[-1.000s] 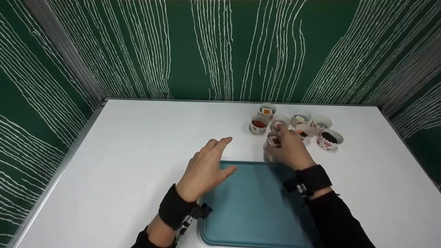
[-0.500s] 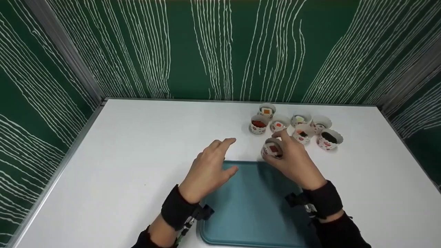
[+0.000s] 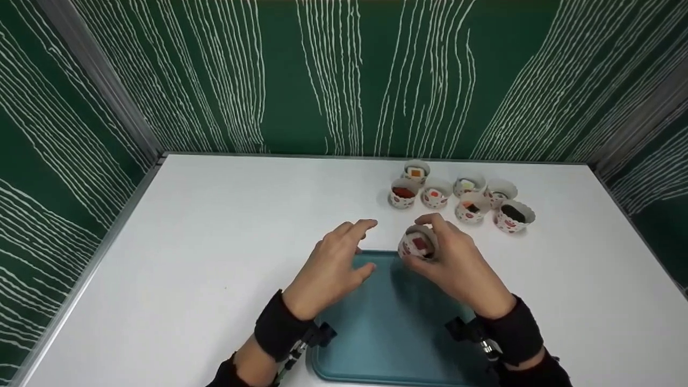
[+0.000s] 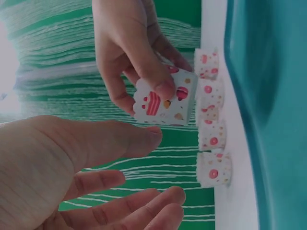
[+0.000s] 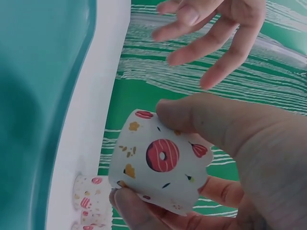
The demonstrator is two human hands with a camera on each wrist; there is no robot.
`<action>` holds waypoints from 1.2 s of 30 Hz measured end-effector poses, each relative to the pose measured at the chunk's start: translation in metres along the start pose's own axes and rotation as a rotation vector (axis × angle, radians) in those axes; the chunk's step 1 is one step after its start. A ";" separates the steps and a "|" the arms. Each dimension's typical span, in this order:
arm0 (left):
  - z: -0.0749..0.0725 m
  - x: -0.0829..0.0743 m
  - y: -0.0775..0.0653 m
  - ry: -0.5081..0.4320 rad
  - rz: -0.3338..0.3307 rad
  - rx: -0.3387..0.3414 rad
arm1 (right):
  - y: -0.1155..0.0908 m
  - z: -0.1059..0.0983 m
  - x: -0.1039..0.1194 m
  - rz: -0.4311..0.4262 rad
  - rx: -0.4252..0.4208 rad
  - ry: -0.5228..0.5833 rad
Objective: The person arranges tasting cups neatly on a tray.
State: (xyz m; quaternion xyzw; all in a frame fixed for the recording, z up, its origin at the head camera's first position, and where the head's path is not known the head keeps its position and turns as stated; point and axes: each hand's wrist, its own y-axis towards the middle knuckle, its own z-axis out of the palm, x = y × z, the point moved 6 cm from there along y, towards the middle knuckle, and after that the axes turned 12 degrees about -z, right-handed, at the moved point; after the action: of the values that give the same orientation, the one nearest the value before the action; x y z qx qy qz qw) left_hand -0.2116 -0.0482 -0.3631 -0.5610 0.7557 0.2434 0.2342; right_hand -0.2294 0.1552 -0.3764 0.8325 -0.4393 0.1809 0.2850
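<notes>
My right hand (image 3: 457,263) grips a white paper baking cup (image 3: 413,244) between thumb and fingers, above the far edge of the teal tray (image 3: 395,322). Inside the cup lies a small piece with a dark red-brown top. Up close in the right wrist view, the held paper cup (image 5: 163,163) has a scalloped rim and printed pink doughnuts. My left hand (image 3: 330,269) hovers over the tray's left side, fingers spread and nothing in them. In the left wrist view the left thumb (image 4: 120,139) is just below the held cup, apart from it.
Several similar cups stand beyond the tray at the back right, among them one with a red filling (image 3: 403,196) and one with a dark filling (image 3: 513,215). Green walls with white lines (image 3: 344,80) border the white table (image 3: 242,226).
My right hand has lifted the cup away from the group and drawn it left and nearer, over the tray's far edge. My left hand has shifted slightly right.
</notes>
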 end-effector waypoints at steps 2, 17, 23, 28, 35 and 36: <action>0.001 -0.001 0.000 -0.013 0.005 0.011 | -0.001 -0.001 0.004 -0.004 0.002 -0.005; 0.003 -0.013 0.000 -0.019 0.072 0.026 | -0.005 -0.002 0.022 -0.041 0.000 0.019; 0.009 -0.014 -0.001 -0.024 0.079 0.042 | -0.006 0.002 0.027 -0.041 0.015 0.035; 0.012 -0.014 -0.003 -0.035 0.086 0.025 | -0.006 0.006 0.032 -0.066 0.021 0.051; 0.014 -0.016 -0.004 -0.082 0.116 -0.015 | -0.008 0.006 0.035 -0.073 0.023 0.056; 0.014 -0.016 -0.005 -0.082 0.118 -0.021 | -0.008 0.006 0.036 -0.074 0.021 0.056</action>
State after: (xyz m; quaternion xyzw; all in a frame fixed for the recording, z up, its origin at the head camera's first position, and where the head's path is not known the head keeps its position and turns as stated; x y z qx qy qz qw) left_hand -0.2019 -0.0289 -0.3640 -0.5073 0.7747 0.2877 0.2444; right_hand -0.2033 0.1326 -0.3634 0.8457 -0.3982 0.1979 0.2950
